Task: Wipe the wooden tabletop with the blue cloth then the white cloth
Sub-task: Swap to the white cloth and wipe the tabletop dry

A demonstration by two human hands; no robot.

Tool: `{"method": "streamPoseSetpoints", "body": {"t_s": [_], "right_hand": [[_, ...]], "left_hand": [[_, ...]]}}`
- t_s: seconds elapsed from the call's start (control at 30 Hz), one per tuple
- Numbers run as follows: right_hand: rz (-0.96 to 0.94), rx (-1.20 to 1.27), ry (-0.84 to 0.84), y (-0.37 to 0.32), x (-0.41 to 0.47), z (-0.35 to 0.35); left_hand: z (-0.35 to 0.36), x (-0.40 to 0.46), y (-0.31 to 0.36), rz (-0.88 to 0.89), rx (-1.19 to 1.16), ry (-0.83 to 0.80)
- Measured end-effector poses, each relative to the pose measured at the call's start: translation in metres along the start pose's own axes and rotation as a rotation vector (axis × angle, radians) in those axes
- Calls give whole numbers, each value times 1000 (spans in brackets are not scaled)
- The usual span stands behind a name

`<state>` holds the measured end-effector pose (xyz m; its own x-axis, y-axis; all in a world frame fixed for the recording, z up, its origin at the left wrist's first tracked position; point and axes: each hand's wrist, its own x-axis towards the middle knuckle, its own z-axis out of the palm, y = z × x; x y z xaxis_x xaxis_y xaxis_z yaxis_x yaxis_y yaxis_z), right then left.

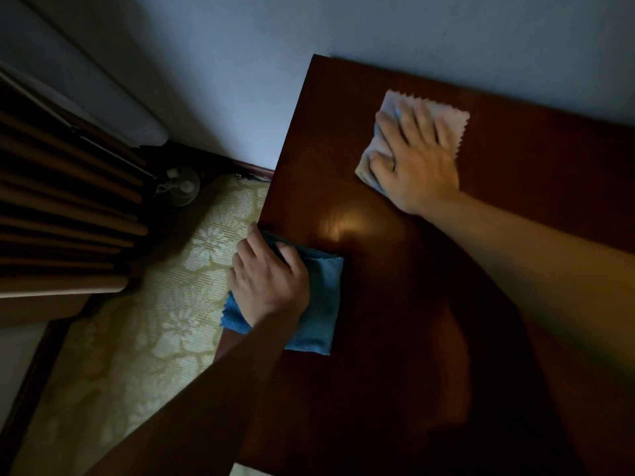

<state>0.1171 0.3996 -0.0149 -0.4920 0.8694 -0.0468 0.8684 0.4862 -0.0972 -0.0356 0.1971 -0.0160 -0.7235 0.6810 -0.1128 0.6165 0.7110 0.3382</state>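
A dark, glossy wooden tabletop (pixel 395 304) fills the right of the head view. A folded blue cloth (pixel 323 304) lies at its left edge, partly hanging over. My left hand (pixel 271 283) rests on it, fingers curled over the cloth at the table edge. A white cloth (pixel 446 115) with zigzag edges lies flat near the far side of the table. My right hand (pixel 415 156) presses flat on it with fingers spread.
A pale wall (pixel 412 25) runs along the table's far edge. Left of the table lies a yellow floral-patterned floor (pixel 165 304). Dark wooden slats (pixel 62 207) stand at far left, with a small round fan (pixel 182 187) on the floor beside them.
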Motion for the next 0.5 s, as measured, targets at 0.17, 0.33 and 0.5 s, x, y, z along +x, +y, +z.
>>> {"method": "streamPoseSetpoints", "body": {"t_s": [0.17,0.33,0.5], "right_hand": [[19,20,-11,0,-3,2],[29,35,7,-14,-49,6],[54,40,-45,-41,-136,16]], "left_hand": [[-2,-1,0,9,-8,1],[-1,-1,0,7,-8,0],[0,0,0,1,3,3]]}}
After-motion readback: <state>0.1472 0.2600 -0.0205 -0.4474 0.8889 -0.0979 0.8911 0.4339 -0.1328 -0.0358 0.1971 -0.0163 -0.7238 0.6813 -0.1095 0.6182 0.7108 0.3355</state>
